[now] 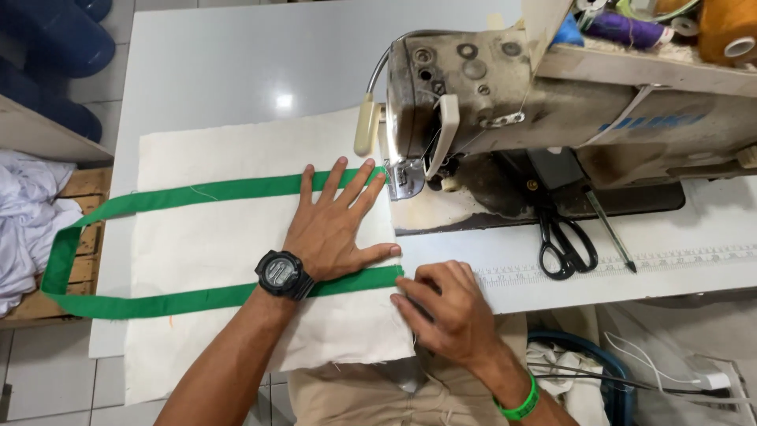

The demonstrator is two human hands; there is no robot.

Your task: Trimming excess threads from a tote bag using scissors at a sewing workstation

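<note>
A cream fabric panel [205,244] lies flat on the white sewing table [236,63], with a green strap [158,193] looped across it in two bands and hanging off the left edge. My left hand [335,225], with a black watch on its wrist, presses flat on the panel between the two green bands, fingers spread. My right hand [445,304], wearing a green wristband, pinches the panel's right edge just below the end of the lower green band. The presser foot [406,181] of the worn sewing machine [536,102] stands right beside my left fingertips.
Black scissors [564,241] and a thin metal tool [611,233] lie on the machine bed. Thread cones [725,31] stand at the top right. White cloth [27,213] rests on a wooden pallet at the left. A blue bin [591,371] and cables sit lower right.
</note>
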